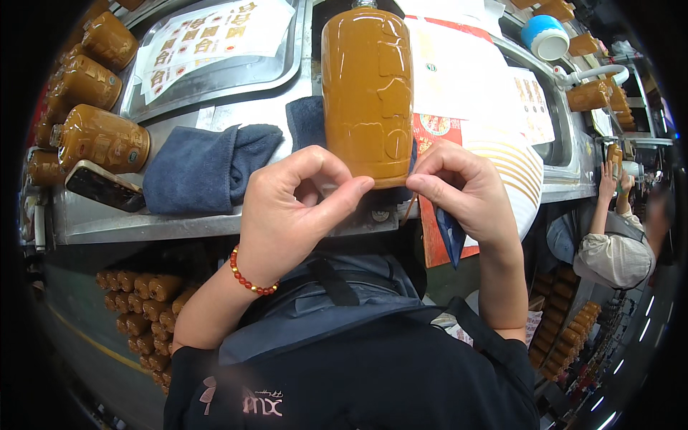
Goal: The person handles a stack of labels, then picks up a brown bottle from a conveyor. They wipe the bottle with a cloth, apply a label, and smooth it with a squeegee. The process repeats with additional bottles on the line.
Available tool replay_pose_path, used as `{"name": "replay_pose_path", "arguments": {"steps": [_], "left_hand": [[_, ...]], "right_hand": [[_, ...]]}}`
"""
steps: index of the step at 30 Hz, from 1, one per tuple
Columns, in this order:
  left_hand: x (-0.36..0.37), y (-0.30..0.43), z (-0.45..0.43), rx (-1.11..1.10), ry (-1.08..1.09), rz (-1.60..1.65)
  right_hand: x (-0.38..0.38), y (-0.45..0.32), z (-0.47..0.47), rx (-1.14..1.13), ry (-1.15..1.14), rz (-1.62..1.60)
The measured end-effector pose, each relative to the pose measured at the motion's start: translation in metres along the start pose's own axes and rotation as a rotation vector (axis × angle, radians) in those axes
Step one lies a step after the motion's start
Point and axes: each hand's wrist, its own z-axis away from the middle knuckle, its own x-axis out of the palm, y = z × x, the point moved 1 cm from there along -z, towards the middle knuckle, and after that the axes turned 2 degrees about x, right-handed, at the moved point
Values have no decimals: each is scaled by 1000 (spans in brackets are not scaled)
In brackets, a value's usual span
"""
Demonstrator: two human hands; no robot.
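Observation:
A glossy brown bottle (368, 86) with raised panels lies before me, its base towards me and its neck pointing away. Along the rim of the base runs a thin gold-brown strip (391, 182). My left hand (301, 196) pinches at the left part of this rim, thumb and forefinger together at the strip. On the right side of the base, my right hand (462, 188) also pinches the strip, and a narrow tail hangs below its fingers. A dark blue glossy pointed piece (450, 236) shows under the right hand; what it belongs to is hidden.
Folded blue cloth (193, 169) and a smartphone (105, 185) lie left. A metal tray (226, 80) holds printed sheets (204, 40). Right are a white sheet with curved gold stripes (518, 177), a sink (564, 140) and a co-worker (615, 252). Several brown bottles (102, 138) stand left; more (145, 306) are stacked below.

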Motion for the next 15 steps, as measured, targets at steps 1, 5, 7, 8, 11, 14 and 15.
{"name": "replay_pose_path", "arguments": {"steps": [1,5,7,8,11,14,15], "left_hand": [[0,0,0,-1,3,5],[1,-1,0,6,1,2],[1,-1,0,4,4,-1],[1,-1,0,3,5,-3],[0,-1,0,12,10,-12],[-1,-6,-1,49,42,-59],[-3,-7,-1,65,65,-93]], "right_hand": [[0,1,0,3,1,-6],[1,4,0,9,5,-13],[2,4,-1,11,10,-10],[2,5,-1,5,10,1],[1,5,-2,27,-7,31],[1,3,-3,66,-24,38],[2,5,-3,40,-8,36]]}}
